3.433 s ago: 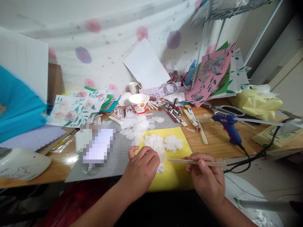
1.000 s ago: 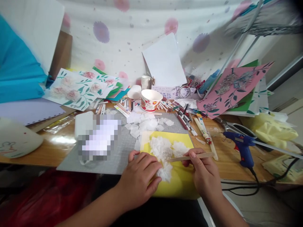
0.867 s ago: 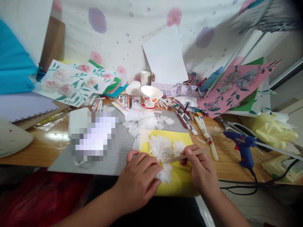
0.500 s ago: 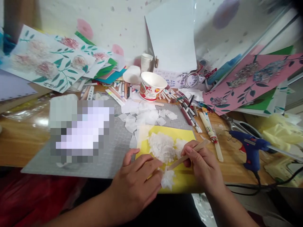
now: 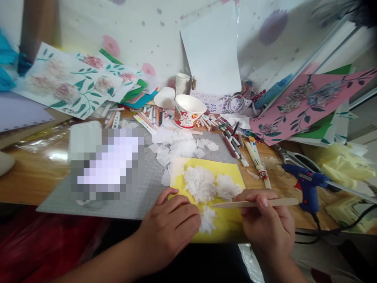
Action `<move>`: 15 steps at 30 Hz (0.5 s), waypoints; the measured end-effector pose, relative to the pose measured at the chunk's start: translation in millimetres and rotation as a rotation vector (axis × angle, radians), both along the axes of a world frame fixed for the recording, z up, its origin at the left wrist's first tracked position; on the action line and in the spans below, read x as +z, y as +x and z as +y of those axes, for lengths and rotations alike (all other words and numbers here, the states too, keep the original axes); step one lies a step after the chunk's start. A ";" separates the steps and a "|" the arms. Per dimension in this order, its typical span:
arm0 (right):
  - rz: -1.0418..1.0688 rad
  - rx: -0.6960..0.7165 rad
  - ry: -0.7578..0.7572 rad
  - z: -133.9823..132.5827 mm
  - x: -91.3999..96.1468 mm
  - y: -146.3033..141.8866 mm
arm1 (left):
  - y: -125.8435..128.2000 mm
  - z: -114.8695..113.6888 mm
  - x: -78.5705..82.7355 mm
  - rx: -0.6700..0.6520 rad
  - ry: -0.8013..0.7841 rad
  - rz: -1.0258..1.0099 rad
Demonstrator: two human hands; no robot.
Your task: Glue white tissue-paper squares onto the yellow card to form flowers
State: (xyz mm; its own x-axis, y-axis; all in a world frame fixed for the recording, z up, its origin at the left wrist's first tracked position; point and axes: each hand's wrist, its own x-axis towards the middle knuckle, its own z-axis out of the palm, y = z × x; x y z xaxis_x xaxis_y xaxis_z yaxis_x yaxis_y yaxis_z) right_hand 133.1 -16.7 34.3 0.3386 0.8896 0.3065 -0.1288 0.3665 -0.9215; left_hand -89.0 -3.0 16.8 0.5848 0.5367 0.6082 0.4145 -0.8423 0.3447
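Observation:
A yellow card (image 5: 226, 224) lies at the table's near edge with white crumpled tissue clusters (image 5: 200, 182) stuck on it. My left hand (image 5: 171, 228) rests on the card's left side, fingers curled beside a small tissue tuft (image 5: 207, 220), touching it. My right hand (image 5: 269, 228) grips a flat wooden stick (image 5: 256, 203), held level, with its tip pointing left just above the small tuft, under the right cluster (image 5: 226, 187).
A grey cutting mat (image 5: 141, 184) carries loose tissue squares (image 5: 176, 147). Behind stand a paper bowl (image 5: 188, 112), several markers (image 5: 232, 141), and floral cards (image 5: 67, 82). A blue glue gun (image 5: 308, 184) and scissors (image 5: 290, 157) lie at the right.
The view has dropped and closed in on the table. My right hand drew back to the right, levelling the stick, after its tip pressed at the tissue. The left hand stayed by the small tuft.

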 end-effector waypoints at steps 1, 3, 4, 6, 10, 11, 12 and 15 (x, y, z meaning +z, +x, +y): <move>0.011 0.008 -0.009 -2.7 -2.2 -0.8 | 0.1 -0.4 0.2 -0.014 0.008 -0.005; 0.031 0.023 -0.030 -6.8 -8.4 -1.8 | 0.2 -2.2 1.3 -0.044 0.023 -0.001; 0.041 0.027 -0.042 -7.8 -11.8 -1.7 | 0.0 -3.2 1.9 -0.058 0.026 0.001; 0.062 0.042 -0.069 -7.3 -18.3 -0.4 | -2.2 -4.2 3.4 -0.071 0.003 -0.020; 0.116 0.090 -0.103 -2.4 -26.8 2.5 | -16.2 7.4 9.6 0.157 -0.090 -0.110; 0.129 0.086 -0.105 -1.8 -28.0 2.2 | -20.7 13.5 12.4 0.268 -0.116 -0.065; 0.143 0.073 -0.107 -1.6 -29.1 1.6 | -24.7 20.1 15.6 0.383 -0.142 0.005; 0.171 0.046 -0.117 -2.5 -31.4 -1.0 | -29.3 38.1 25.1 0.582 -0.233 0.275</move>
State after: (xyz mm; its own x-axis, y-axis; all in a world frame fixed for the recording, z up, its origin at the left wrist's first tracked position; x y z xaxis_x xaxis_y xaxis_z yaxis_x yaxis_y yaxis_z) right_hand 132.1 -19.1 2.8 0.3353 0.9314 0.1417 -0.3010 0.2484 -0.9207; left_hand -118.3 35.1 41.9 0.2786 0.9094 0.3088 0.8757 -0.3726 0.3072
